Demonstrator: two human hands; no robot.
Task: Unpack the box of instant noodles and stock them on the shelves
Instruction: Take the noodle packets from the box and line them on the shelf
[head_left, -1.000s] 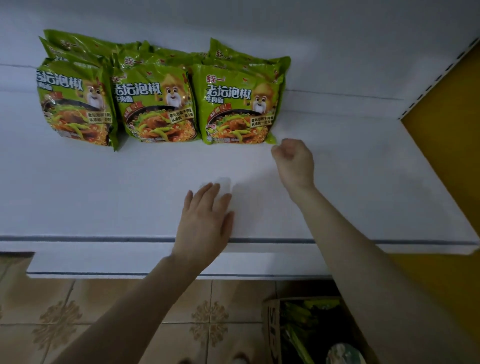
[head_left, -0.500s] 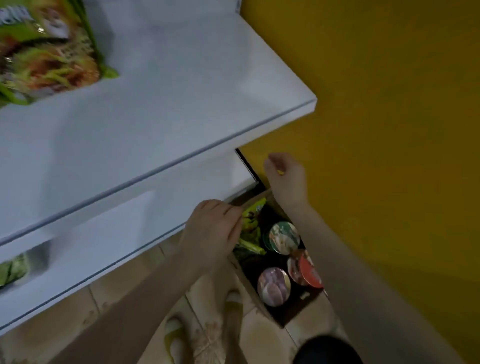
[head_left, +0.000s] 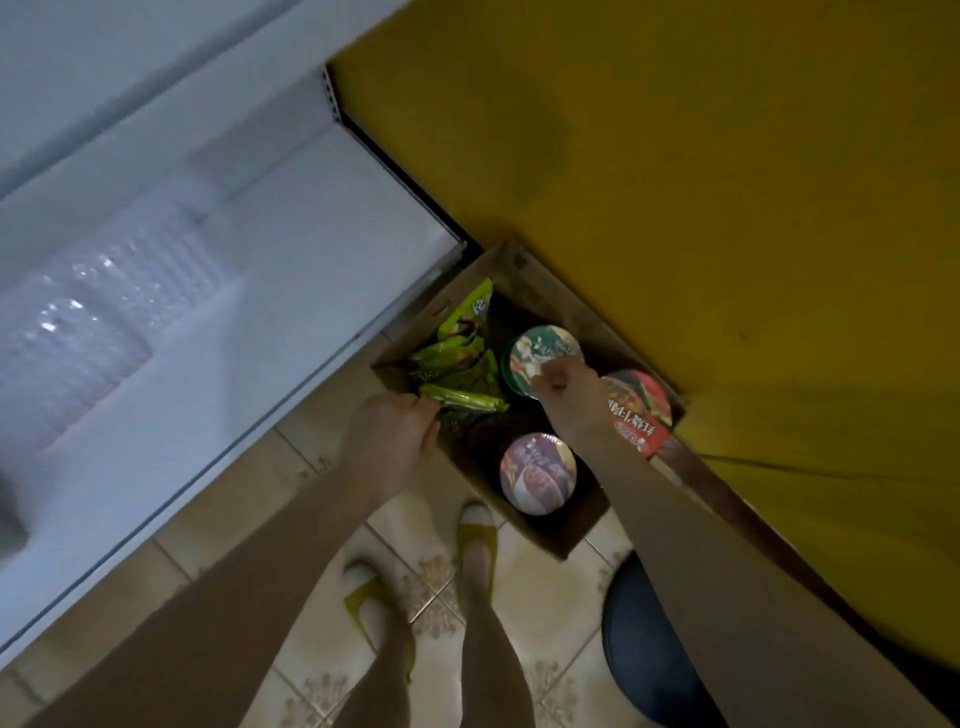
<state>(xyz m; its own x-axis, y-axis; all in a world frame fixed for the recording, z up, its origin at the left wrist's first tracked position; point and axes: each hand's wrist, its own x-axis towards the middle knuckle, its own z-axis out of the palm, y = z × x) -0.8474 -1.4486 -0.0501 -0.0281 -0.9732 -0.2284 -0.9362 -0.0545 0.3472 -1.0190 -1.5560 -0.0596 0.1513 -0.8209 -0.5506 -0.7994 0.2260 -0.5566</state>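
An open cardboard box (head_left: 524, 283) stands on the floor against the yellow wall. Its left side holds several green noodle packets (head_left: 457, 353). My left hand (head_left: 389, 441) pinches the near end of the front green packet (head_left: 470, 399). Three noodle cups stand in the box: a green-lidded cup (head_left: 530, 348), a red-lidded cup (head_left: 641, 410) and a purple-lidded cup (head_left: 537, 473). My right hand (head_left: 566, 389) is over the green-lidded cup's near rim, fingers curled, with nothing visible in it.
A white shelf (head_left: 260, 322) runs along the left, its corner right beside the box. The yellow wall (head_left: 727, 208) closes the right side. My feet in yellow-green slippers (head_left: 475, 535) stand on the tiled floor before the box. A dark blue round object (head_left: 649, 649) sits at lower right.
The view has swung down from the shelf with stocked green packets to the box. Both hands have dropped into the box; the left now has hold of a green packet.
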